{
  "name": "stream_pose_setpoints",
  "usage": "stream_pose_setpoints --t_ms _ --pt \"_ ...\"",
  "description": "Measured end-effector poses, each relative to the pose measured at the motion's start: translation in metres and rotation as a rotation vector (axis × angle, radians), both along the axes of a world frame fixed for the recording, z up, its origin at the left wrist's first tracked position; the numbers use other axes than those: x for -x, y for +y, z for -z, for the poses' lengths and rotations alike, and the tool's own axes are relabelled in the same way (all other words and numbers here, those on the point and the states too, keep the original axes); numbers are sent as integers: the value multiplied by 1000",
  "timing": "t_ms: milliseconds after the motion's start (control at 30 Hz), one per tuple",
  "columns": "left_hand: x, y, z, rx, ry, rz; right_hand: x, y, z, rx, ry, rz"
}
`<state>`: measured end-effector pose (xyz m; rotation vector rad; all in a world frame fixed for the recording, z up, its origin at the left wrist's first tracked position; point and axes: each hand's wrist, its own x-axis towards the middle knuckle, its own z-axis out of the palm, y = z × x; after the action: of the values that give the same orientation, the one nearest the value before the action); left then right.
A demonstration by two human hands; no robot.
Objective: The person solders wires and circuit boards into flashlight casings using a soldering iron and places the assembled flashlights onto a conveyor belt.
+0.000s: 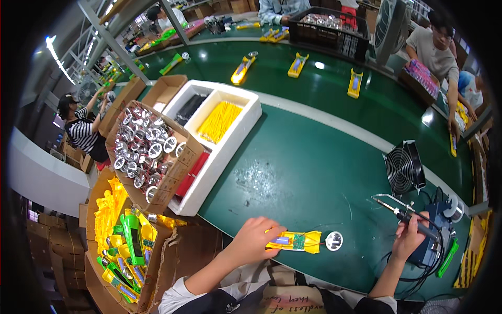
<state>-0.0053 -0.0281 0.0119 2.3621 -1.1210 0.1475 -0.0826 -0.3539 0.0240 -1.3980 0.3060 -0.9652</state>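
Observation:
My left hand (255, 242) is closed around the left end of a yellow plastic flashlight housing (314, 246) lying on the green bench. A blue-purple battery (280, 240) and a green circuit board (298, 240) sit inside the housing. Thin wires run from its right end to a round silver reflector (334, 241) resting on the bench. Over to the right, my right hand (411, 238) grips a soldering iron (403, 215) by its handle, its tip pointing up and left, apart from the housing. A bent metal arm (389, 199) shows near that tip.
A blue soldering station (426, 252) with black cables, a green strip (448, 258) and a black fan (403, 168) stand right. At left are a carton of reflectors (180, 180), a white foam box (251, 107) of yellow wires and a carton of housings (151, 267). Beyond, a conveyor (324, 89) carries yellow housings past co-workers.

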Motion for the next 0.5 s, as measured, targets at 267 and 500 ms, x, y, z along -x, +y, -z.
stream_pose_setpoints --t_ms 267,500 --pt "-109 -40 -52 -184 134 -59 14 -7 -11 -11 -18 275" --pt "-310 -152 -39 -136 129 -373 13 -11 -2 31 150 262"
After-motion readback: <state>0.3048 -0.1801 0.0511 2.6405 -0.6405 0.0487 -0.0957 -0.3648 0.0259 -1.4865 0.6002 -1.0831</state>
